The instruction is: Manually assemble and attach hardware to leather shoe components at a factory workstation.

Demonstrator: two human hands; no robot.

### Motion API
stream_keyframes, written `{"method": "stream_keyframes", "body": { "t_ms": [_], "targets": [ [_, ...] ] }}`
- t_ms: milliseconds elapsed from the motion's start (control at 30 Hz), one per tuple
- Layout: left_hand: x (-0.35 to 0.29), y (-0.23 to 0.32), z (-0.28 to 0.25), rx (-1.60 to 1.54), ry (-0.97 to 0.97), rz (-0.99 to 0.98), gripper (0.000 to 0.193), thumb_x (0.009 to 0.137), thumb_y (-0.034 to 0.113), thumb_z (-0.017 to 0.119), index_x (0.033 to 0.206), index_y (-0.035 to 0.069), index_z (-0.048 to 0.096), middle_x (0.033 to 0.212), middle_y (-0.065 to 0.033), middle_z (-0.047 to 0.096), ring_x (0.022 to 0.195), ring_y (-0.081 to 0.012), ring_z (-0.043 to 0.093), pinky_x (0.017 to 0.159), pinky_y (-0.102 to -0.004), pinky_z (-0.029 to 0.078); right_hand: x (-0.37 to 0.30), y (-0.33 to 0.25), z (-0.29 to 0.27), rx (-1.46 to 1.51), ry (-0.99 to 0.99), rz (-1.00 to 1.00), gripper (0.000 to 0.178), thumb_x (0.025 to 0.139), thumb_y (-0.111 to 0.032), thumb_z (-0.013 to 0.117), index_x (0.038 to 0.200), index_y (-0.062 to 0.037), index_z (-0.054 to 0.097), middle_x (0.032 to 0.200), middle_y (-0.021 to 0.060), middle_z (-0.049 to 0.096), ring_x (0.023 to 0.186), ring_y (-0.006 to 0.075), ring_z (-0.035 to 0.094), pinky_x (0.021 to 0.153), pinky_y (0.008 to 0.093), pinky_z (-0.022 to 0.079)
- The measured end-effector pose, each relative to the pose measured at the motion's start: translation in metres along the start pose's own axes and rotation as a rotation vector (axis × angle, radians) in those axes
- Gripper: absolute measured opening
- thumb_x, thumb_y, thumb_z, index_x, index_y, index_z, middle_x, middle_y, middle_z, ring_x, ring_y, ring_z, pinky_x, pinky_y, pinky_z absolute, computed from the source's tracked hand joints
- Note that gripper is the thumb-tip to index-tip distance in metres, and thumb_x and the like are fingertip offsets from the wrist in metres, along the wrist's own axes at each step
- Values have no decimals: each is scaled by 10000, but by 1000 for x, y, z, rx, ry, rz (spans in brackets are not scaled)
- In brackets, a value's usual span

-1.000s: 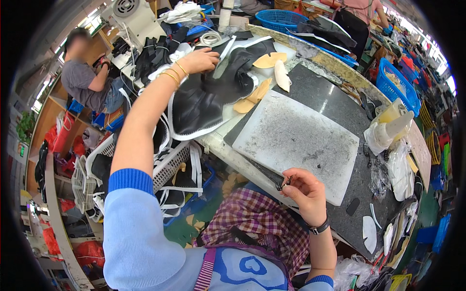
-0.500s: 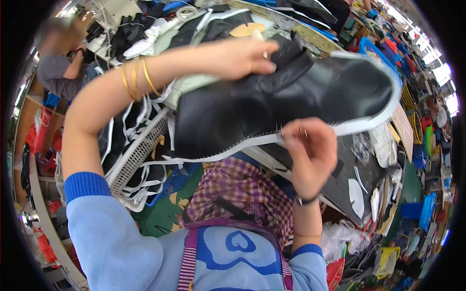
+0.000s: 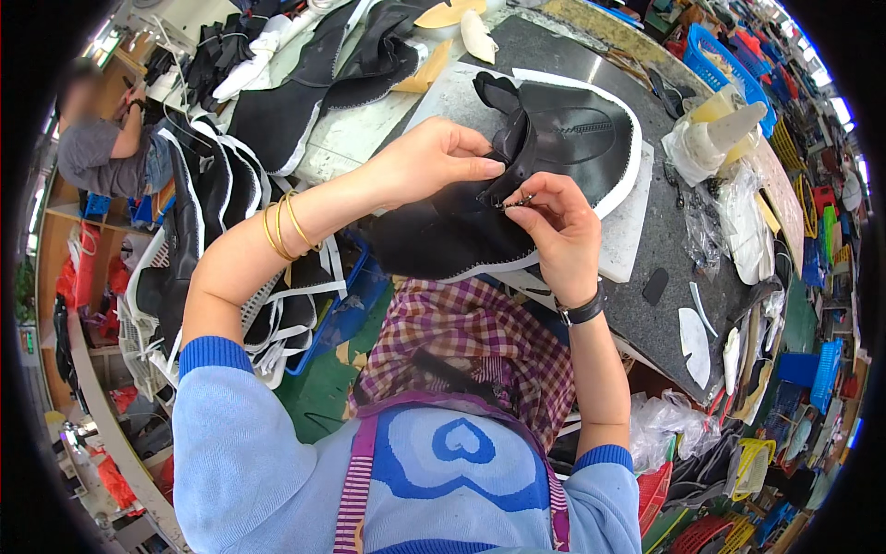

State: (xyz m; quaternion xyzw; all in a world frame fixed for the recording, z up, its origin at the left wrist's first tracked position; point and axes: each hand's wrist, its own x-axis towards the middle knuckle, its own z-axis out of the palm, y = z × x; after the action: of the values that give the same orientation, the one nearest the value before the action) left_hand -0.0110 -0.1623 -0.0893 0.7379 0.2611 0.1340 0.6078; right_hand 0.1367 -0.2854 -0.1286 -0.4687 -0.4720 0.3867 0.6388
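Note:
A black shoe upper (image 3: 471,235) with white edging lies across the white board in front of me, its rounded toe towards the far right. My left hand (image 3: 438,164) is closed on the raised strap or collar part of the upper, pinching its edge between thumb and fingers. Close by, my right hand (image 3: 561,231) is pinched at the same raised edge. A small dark, beaded-looking piece shows at its fingertips, too small to name. The upper's lower edge, stitched to the white band, faces me.
Under the upper is a white board (image 3: 633,247) on a dark worktable (image 3: 678,305). More black uppers (image 3: 277,120) lie at the far left. A white basket (image 3: 263,305) with pieces stands left. Beyond the table are a blue basket (image 3: 715,60) and a white cone (image 3: 736,127). Another person (image 3: 101,148) sits at upper left.
The black upper has come down onto the white board, with its toe now farther left. My right hand has moved from its lower edge up to the raised part, beside my left hand.

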Motion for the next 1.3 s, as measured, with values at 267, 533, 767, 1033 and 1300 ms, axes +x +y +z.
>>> {"method": "stream_keyframes", "body": {
  "t_ms": [267, 533, 767, 1033, 1300],
  "targets": [
    [-12, 14, -1, 288, 42, -40, 247, 799, 187, 613, 788, -58, 591, 597, 28, 493, 577, -27, 378, 512, -225, 351, 5, -12, -1, -345, -142, -44, 201, 717, 76, 583, 892, -14, 539, 752, 43, 599, 706, 98, 585, 647, 214, 454],
    [-11, 26, -1, 224, 48, -10, 241, 780, 179, 626, 838, -54, 611, 597, 0, 527, 583, -26, 410, 529, -226, 376, 8, -10, -1, -210, -107, -114, 193, 710, 70, 593, 875, -23, 556, 741, 34, 601, 680, 85, 586, 615, 200, 452],
    [-15, 28, -3, 272, 55, -19, 239, 785, 172, 619, 864, -53, 610, 613, -21, 547, 592, -27, 427, 536, -223, 386, 12, -14, -1, -336, -169, -156, 190, 707, 48, 602, 871, -39, 558, 718, 50, 605, 657, 108, 596, 598, 214, 457],
    [-23, 27, 4, 403, 83, 67, 243, 811, 154, 597, 673, -34, 529, 530, 55, 410, 529, -5, 334, 448, -205, 267, 10, -19, 7, -448, -101, -56, 199, 695, 19, 617, 871, -42, 547, 688, 71, 602, 624, 135, 608, 556, 237, 454],
    [-37, 20, 23, 437, 187, 190, 260, 742, 36, 647, 975, -36, 558, 890, -67, 614, 807, -67, 549, 720, -222, 453, -1, -10, 11, -251, 78, -26, 224, 698, 37, 621, 903, -21, 551, 691, 60, 604, 627, 105, 602, 582, 209, 465]
  ]
}}
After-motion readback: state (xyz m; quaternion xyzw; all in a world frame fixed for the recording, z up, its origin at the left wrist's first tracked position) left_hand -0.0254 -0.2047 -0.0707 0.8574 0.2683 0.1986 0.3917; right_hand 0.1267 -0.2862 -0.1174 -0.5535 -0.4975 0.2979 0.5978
